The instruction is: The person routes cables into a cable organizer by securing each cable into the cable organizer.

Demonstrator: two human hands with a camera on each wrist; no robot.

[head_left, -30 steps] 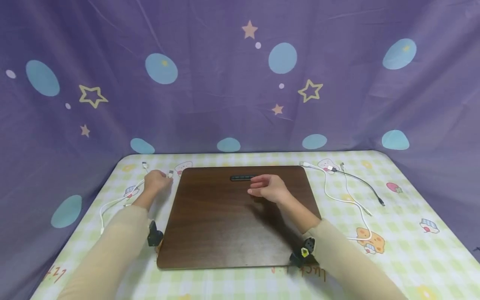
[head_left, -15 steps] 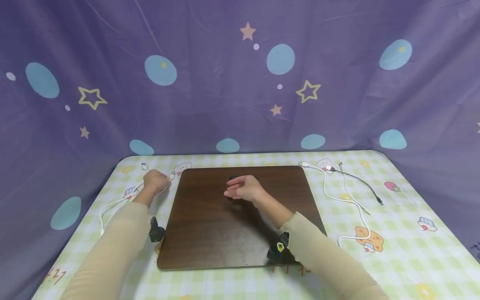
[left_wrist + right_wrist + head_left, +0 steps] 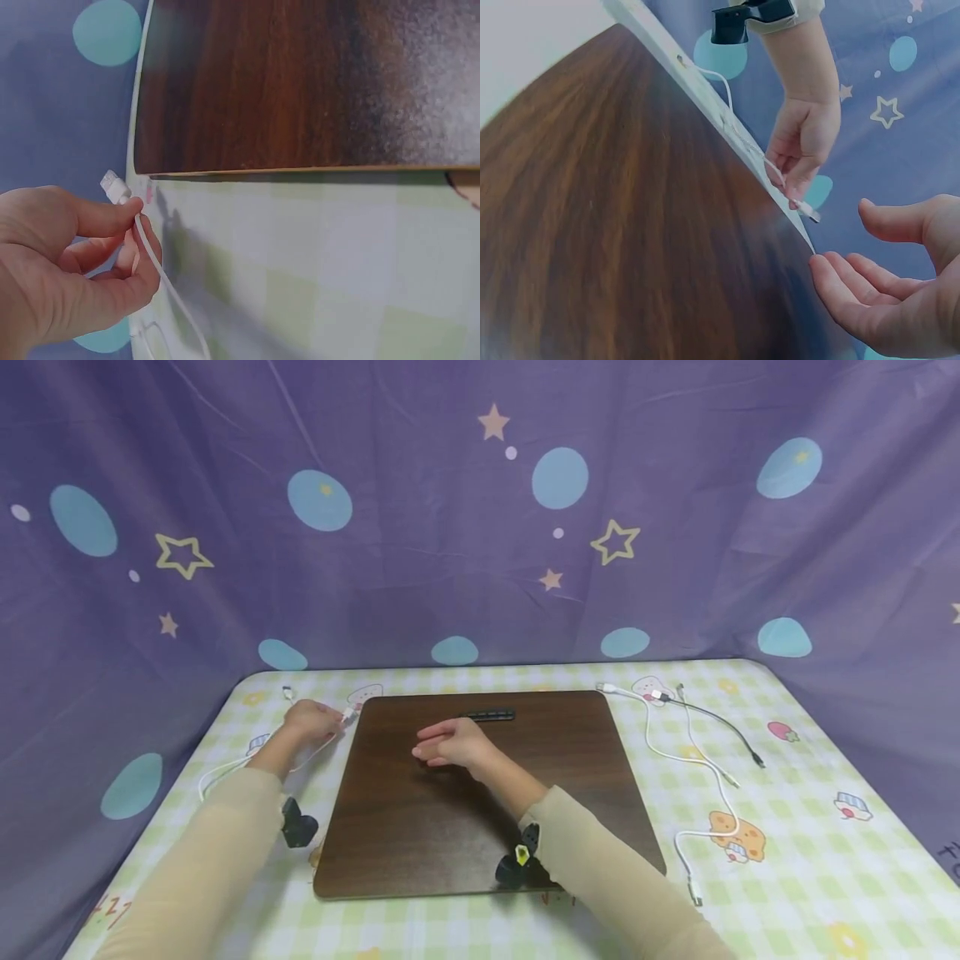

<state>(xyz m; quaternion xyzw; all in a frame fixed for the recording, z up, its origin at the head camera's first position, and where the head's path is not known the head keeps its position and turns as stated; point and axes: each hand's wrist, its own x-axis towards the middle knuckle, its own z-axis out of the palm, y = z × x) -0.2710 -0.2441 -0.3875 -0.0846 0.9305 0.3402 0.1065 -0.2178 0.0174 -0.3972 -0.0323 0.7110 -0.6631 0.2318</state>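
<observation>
My left hand [image 3: 311, 720] pinches a white USB cable [image 3: 178, 300] between thumb and fingertips, just behind its plug [image 3: 115, 187]. The plug points away from the hand, beside the far left corner of a dark brown wooden board [image 3: 525, 810]. Over the left half of the board is my right hand [image 3: 456, 745], holding nothing. Its thumb stands apart from the gently bent fingers [image 3: 832, 289] in the right wrist view. Behind that hand, a slim black strip with several segments [image 3: 495, 715] lies at the board's far edge, its left end partly covered.
Right of the board, a white cable [image 3: 686, 762], a thinner white cable [image 3: 696, 735] and a short dark cable [image 3: 716, 717] lie on the checked tablecloth [image 3: 817, 860]. Another white plug [image 3: 288, 692] rests at the far left. A purple curtain [image 3: 450, 568] hangs behind the table.
My right hand has moved left across the board, uncovering most of the black strip again. My left hand keeps its hold on the cable, whose plug has shifted slightly right toward the board.
</observation>
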